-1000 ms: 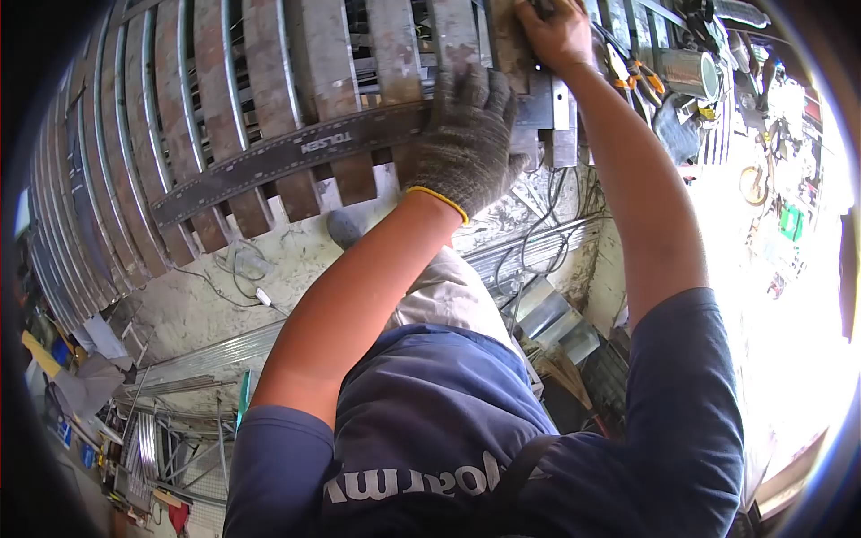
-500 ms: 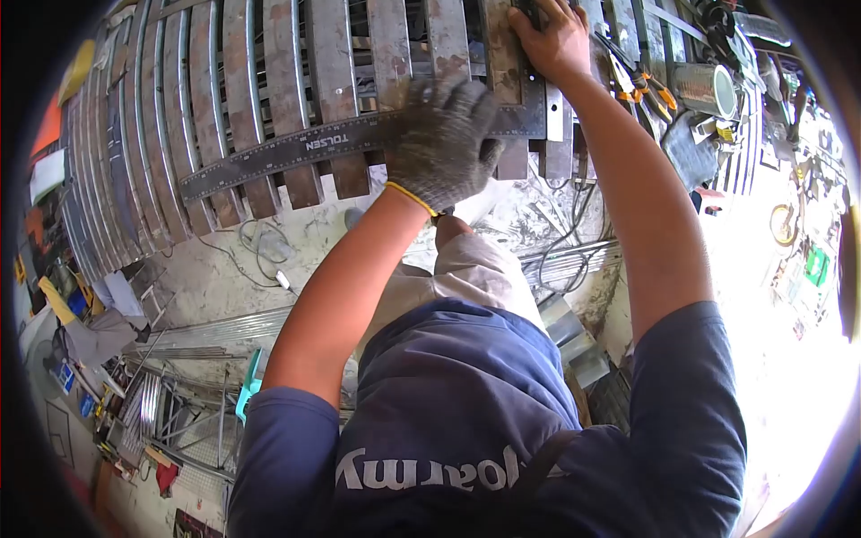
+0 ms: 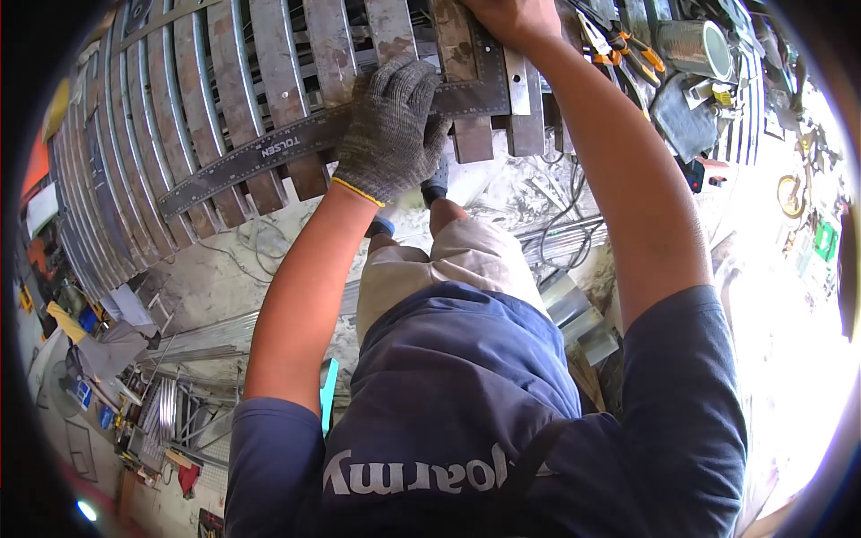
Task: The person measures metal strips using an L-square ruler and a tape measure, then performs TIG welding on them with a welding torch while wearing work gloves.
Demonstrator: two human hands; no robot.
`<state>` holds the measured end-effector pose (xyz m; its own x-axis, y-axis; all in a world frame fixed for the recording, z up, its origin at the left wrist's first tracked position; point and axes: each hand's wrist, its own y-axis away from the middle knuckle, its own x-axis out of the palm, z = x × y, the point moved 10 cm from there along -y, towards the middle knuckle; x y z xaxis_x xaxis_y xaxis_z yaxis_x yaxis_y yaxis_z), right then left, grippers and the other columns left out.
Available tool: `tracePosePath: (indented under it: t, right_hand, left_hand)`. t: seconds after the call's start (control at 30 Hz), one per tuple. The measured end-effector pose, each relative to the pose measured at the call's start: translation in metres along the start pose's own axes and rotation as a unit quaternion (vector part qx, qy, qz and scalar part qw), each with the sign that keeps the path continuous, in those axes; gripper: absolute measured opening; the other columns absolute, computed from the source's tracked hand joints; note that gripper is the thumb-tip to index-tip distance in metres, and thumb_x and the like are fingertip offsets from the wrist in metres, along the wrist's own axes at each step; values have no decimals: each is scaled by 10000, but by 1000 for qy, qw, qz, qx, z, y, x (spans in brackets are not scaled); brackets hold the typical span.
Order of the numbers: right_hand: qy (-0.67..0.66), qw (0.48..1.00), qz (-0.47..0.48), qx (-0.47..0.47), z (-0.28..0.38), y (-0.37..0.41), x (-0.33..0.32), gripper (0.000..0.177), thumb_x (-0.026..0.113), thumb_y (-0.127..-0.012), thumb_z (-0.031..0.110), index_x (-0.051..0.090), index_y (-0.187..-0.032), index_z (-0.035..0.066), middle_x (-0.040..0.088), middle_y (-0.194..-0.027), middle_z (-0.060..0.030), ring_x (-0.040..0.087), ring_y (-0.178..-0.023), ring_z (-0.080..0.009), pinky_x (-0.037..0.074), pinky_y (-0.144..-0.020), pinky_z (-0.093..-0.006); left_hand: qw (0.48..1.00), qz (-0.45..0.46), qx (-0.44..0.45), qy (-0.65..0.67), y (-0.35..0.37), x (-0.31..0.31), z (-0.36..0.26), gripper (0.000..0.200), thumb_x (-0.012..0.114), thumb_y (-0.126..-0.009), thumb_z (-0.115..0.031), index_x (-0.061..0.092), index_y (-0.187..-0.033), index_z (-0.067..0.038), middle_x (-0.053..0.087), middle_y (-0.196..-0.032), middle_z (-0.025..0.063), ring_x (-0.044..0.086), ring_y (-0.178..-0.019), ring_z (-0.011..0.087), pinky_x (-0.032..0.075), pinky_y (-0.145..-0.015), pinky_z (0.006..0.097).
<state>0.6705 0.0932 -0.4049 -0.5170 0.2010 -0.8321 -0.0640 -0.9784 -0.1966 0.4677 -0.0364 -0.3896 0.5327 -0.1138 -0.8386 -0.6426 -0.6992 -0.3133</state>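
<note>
- The left hand (image 3: 387,125), in a grey knitted glove, lies over the black L-shaped metal ruler (image 3: 300,139), fingers close together, thumb out sideways.
- The ruler's long arm reaches toward 8 o'clock from the glove; its corner is near 3 o'clock.
- Flat brown-grey metal bars (image 3: 280,54) lie underneath.
- The bare right hand (image 3: 516,20) is at 2 o'clock, fingertips cut off; I can't tell its grip.

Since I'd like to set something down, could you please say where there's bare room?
Bare slats lie beyond the square, left of the gloved left hand, with gaps between. Crowded: around the pliers and can, right of the right hand.
</note>
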Motion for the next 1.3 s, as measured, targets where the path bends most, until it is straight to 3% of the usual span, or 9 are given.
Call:
tracePosePath:
  t: [0.5,0.8,1.1,1.3]
  right_hand:
    - [27,1000,10,13,0,4,1,761,801,-935,503,652,-1591,146,407,-1783,-256,525,-1540,-471,422,-1305,-498]
    - [-10,1000,-13,-3,-5,1,3,727,817,-912,456,690,-1553,137,445,-1758,-262,576,-1494,-478,462,-1279,-483]
    - [18,1000,-11,-11,-7,1,8,737,767,-916,483,687,-1550,115,427,-1766,-279,569,-1491,-479,435,-1287,-500]
    - [12,1000,-4,-10,-10,2,7,757,768,-927,487,654,-1581,123,427,-1762,-291,562,-1497,-483,417,-1297,-504]
  left_hand:
    - [999,-11,15,-28,1,4,1,585,804,-938,-295,654,-1434,-23,635,-1435,232,578,-1373,456,433,-1207,597]
    - [999,17,-18,-27,-6,1,4,609,820,-840,-260,702,-1408,-76,663,-1453,203,580,-1400,439,417,-1244,563]
    - [998,-29,-29,-45,-11,-11,-4,589,857,-779,-170,746,-1349,-76,718,-1397,157,630,-1373,413,459,-1219,544]
    - [998,-16,41,51,-20,-10,0,555,894,-759,-120,762,-1295,-53,741,-1314,178,674,-1299,423,507,-1165,542]
